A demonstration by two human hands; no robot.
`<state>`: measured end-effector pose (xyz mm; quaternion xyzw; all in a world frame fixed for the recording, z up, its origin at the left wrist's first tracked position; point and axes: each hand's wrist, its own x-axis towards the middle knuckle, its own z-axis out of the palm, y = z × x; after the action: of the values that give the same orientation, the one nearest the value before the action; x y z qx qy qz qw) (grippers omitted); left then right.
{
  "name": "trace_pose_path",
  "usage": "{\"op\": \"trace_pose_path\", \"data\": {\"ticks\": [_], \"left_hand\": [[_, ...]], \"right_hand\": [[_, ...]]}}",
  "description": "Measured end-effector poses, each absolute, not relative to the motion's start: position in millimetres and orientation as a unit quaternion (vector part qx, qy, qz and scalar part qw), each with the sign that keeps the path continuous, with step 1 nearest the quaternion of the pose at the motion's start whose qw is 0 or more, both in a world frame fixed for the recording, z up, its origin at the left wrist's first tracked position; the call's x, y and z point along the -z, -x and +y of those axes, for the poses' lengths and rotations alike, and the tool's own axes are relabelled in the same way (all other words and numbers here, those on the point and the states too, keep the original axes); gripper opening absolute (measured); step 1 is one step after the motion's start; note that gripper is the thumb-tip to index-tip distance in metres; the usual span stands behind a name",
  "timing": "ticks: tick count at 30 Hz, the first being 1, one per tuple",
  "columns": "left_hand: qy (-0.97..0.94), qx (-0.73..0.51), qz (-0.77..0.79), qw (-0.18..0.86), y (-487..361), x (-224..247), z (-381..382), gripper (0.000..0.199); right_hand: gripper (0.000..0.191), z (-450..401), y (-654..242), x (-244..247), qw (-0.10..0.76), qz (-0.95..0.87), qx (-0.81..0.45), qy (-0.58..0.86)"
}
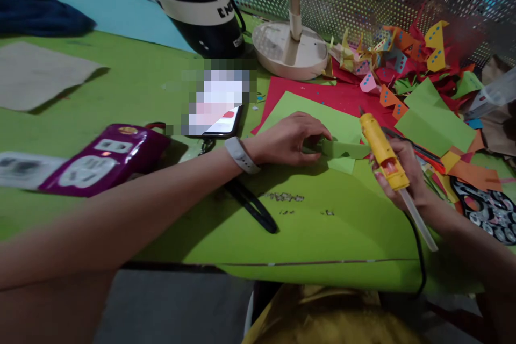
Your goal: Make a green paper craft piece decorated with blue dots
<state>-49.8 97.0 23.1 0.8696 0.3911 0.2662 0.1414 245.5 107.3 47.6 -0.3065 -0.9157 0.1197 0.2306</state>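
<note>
1. The left hand (296, 138), with a pale band (242, 155) at the wrist, is partly curled, thumb and fingertips close around the left end of a light green paper strip (347, 149).
2. The strip lies at the middle right of the green counter (306, 242), between the two hands.
3. The right hand (409, 172) is wrapped around a yellow glue gun (381, 145), nozzle pointing away from the person; a translucent glue stick (419, 220) protrudes from its back. Whether these fingers touch the strip is unclear.
4. Beyond the left hand, a light green sheet (288, 110) overlaps a red sheet (330, 91).
5. Behind the glue gun, colourful folded paper pieces (397, 64) form a heap beside a white fan base (278, 56).
6. Left of the sheets lies a phone (223, 124), its screen partly blurred; nearer the left forearm sits a purple power socket (107, 156).
</note>
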Motion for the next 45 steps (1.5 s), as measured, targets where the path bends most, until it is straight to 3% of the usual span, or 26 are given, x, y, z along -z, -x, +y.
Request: {"op": "trace_pose_path", "data": {"ticks": [4,10,21,45], "left_hand": [[-0.865,-0.263,0.4,0.15,50,-24,97,0.027],[-0.862,-0.265,0.408,0.138,49,-22,97,0.025],[-0.862,-0.295,0.388,0.136,46,-21,94,0.024],[-0.86,-0.302,0.385,0.146,45,-19,95,0.019]], "right_hand": [[0.028,92,-244,-46,0.238,-0.927,-0.171,0.235],[0.04,84,-237,-30,0.21,-0.927,-0.157,0.267],[0.042,86,-232,-26,0.205,-0.942,-0.104,0.247],[0.041,88,-231,-26,0.181,-0.942,-0.125,0.253]]}}
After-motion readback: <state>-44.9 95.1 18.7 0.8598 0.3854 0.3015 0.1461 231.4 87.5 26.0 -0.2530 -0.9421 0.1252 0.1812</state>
